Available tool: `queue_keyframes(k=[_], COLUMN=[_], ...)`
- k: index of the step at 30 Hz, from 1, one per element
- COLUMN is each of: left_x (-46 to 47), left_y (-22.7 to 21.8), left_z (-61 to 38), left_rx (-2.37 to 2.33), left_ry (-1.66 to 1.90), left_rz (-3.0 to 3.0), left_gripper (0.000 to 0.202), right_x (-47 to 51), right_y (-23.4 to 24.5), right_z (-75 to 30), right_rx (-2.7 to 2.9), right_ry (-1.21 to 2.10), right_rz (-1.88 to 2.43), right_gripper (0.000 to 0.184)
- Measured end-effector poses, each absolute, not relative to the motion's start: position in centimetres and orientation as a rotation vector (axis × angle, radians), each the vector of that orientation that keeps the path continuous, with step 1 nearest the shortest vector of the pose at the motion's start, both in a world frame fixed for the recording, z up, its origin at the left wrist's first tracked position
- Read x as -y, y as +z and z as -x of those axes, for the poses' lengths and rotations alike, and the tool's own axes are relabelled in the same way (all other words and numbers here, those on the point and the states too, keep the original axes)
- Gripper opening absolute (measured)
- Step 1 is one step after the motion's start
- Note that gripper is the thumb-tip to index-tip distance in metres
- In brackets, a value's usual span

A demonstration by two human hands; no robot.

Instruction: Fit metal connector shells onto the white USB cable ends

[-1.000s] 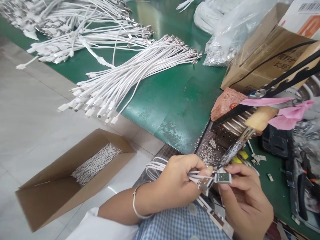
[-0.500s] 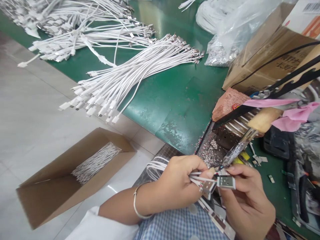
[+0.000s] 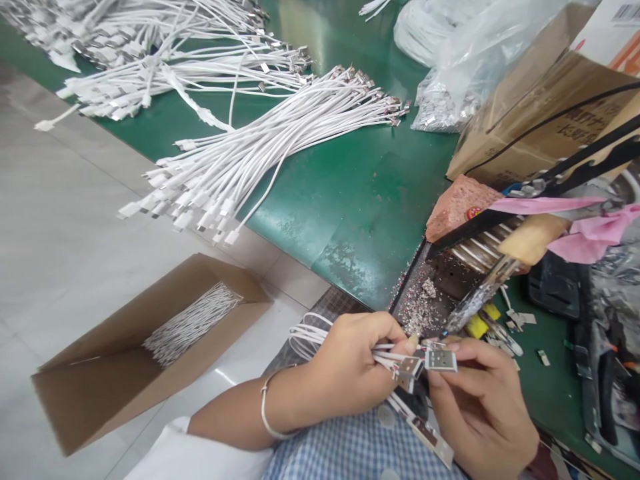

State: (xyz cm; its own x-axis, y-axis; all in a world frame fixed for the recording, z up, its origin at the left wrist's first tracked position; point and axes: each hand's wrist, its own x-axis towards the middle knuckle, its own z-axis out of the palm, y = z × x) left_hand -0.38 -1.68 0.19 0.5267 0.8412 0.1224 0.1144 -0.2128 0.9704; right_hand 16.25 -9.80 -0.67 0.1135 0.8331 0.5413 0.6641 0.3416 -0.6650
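My left hand is closed around several white USB cables, their loops trailing to its left. Bare metal USB plugs poke out past its fingertips, and more hang below over the checked apron. Between thumb and fingers, my right hand pinches one metal USB plug close to the left fingertips. Just above that plug is the tip of a soldering iron with a wooden handle, apparently held up by a stand. Fine wires at the plug's back are too small to make out.
Bundles of white cables lie across the green table. A brick and a printed carton stand near the iron. An open cardboard box with cables is on the floor at left. Solder crumbs litter a dark tray.
Both hands have shifted a little left with the cables and the pinched plug. The plug is now slightly apart from the iron tip, which was right against it.
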Motion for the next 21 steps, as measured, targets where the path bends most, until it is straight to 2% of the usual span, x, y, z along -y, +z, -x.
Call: queue_keyframes(k=[13,17,21], left_x=[1.9,1.8,2.1], left_y=[0.0,-0.5,-0.9], left_z=[1.0,1.1,1.1], left_rx=[-0.742,-0.66,-0.587], left_ry=[0.77,0.736,0.632], left_rz=[-1.622,-1.701,-1.797], left_gripper=[0.021,0.035,0.034], right_x=[10.9,11.2,11.6], right_y=[0.3,0.7,0.9], right_z=[-16.5,-16.4,-16.2], right_rx=[1.594,1.434,1.215], right_ry=[0.348,0.5,0.603], right_rz=[1.305,1.225,1.214], right_gripper=[0.023,0.013,0.005])
